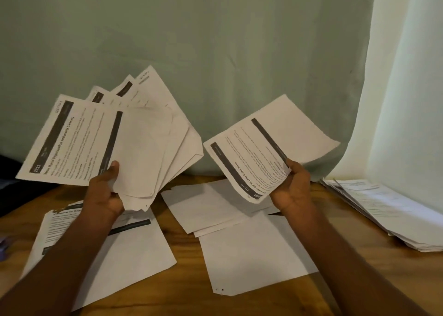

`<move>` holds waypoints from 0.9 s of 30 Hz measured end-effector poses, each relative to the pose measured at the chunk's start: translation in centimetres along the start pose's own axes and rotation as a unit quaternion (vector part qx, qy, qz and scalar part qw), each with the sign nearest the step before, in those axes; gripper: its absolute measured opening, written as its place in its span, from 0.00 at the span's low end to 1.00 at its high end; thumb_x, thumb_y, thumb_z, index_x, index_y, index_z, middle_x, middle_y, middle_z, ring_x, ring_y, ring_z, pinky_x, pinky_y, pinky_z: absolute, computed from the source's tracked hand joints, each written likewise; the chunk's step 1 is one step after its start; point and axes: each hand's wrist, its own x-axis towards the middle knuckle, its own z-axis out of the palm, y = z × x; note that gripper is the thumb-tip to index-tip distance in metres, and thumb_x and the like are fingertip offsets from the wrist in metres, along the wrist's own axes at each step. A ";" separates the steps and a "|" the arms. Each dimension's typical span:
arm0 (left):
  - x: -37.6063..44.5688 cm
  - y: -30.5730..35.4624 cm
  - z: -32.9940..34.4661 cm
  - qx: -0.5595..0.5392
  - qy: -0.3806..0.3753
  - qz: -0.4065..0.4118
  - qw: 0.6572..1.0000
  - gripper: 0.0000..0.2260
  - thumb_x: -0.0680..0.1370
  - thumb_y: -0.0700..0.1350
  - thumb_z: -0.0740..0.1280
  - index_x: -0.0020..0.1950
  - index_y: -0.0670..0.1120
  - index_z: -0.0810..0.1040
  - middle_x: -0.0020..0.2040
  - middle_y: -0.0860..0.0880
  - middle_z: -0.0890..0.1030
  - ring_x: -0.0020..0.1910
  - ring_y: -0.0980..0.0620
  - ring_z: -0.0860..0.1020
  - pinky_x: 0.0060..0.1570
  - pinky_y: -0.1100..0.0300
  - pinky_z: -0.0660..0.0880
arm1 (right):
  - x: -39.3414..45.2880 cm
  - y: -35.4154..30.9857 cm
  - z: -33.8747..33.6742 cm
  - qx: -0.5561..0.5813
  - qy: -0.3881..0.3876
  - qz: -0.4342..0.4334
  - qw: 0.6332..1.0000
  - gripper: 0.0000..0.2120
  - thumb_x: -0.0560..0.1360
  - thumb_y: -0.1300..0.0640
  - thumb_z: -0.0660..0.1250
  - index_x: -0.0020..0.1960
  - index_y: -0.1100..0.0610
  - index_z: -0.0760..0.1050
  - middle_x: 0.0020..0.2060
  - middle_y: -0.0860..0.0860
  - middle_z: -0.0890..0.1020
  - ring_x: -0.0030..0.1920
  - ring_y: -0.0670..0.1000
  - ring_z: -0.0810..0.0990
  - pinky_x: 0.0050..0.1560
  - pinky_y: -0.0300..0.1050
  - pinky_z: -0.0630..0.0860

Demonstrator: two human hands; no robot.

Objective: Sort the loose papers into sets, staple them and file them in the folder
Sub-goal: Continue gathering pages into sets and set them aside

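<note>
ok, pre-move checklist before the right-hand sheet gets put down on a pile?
1. Left hand grip on fanned stack: ok, thumb pinches it.
2. Right hand grip on single sheet: ok, held at its corner.
3. Sheet heading readable for matching: ok, though upside down.
4. Landing piles on table: ok, face-down pile and printed pile exposed.
5. Side stack out of the way: ok.
6. Stapler, folder within reach: cannot tell.

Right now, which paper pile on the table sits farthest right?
The thick stack at the table's right edge, beside the white curtain. It is many sheets deep; the others are thin, flat sets nearer the hands.
</note>
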 end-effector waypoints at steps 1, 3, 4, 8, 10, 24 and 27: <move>0.0 -0.1 0.0 -0.002 -0.002 -0.002 1.000 0.08 0.81 0.44 0.70 0.58 0.53 0.77 0.46 0.51 0.88 0.51 0.46 0.84 0.40 0.45 0.85 | 0.1 0.0 -0.1 0.011 -0.003 0.000 1.000 0.18 0.83 0.49 0.60 0.65 0.58 0.79 0.57 0.60 0.85 0.52 0.62 0.86 0.63 0.62 0.77; 0.2 -0.3 0.0 -0.001 -0.010 -0.010 1.000 0.18 0.81 0.45 0.71 0.69 0.51 0.74 0.57 0.47 0.86 0.56 0.43 0.83 0.45 0.43 0.85 | 0.3 0.0 -0.2 0.026 -0.006 0.003 1.000 0.19 0.83 0.47 0.59 0.66 0.57 0.78 0.62 0.61 0.83 0.57 0.64 0.84 0.72 0.66 0.69; 0.2 -0.4 0.0 0.002 -0.011 -0.015 1.000 0.22 0.80 0.45 0.71 0.73 0.51 0.71 0.62 0.45 0.84 0.59 0.42 0.82 0.48 0.42 0.84 | 0.3 0.0 -0.3 0.031 -0.007 0.006 0.999 0.19 0.83 0.47 0.59 0.65 0.57 0.78 0.63 0.62 0.82 0.59 0.65 0.83 0.73 0.67 0.66; 0.0 -0.4 0.1 -0.002 -0.026 -0.036 0.999 0.25 0.79 0.46 0.72 0.75 0.51 0.70 0.63 0.44 0.83 0.58 0.40 0.83 0.48 0.40 0.83 | 0.2 -0.1 -0.2 0.063 -0.023 0.016 0.998 0.21 0.83 0.47 0.59 0.70 0.57 0.76 0.64 0.61 0.81 0.64 0.66 0.80 0.75 0.68 0.63; -0.1 -0.6 0.3 -0.004 -0.030 -0.035 0.999 0.24 0.79 0.45 0.72 0.74 0.51 0.72 0.61 0.44 0.84 0.53 0.43 0.84 0.43 0.42 0.85 | 0.1 -0.1 -0.1 0.076 -0.029 0.016 0.997 0.23 0.83 0.47 0.59 0.74 0.57 0.74 0.66 0.61 0.80 0.67 0.67 0.78 0.76 0.68 0.61; -1.1 -1.3 1.4 0.028 -0.076 0.029 0.996 0.26 0.79 0.37 0.69 0.76 0.51 0.71 0.64 0.44 0.80 0.55 0.43 0.81 0.52 0.43 0.82 | -0.4 0.0 0.1 0.070 -0.002 0.011 0.997 0.25 0.83 0.47 0.57 0.76 0.57 0.70 0.70 0.62 0.76 0.70 0.68 0.74 0.76 0.69 0.59; -1.2 -1.2 1.5 0.033 -0.076 0.028 0.996 0.26 0.79 0.37 0.70 0.76 0.51 0.71 0.63 0.43 0.80 0.53 0.44 0.81 0.52 0.43 0.82 | -0.5 0.3 0.6 -0.006 0.024 0.023 0.999 0.25 0.83 0.47 0.57 0.75 0.59 0.72 0.68 0.62 0.79 0.67 0.64 0.78 0.72 0.59 0.68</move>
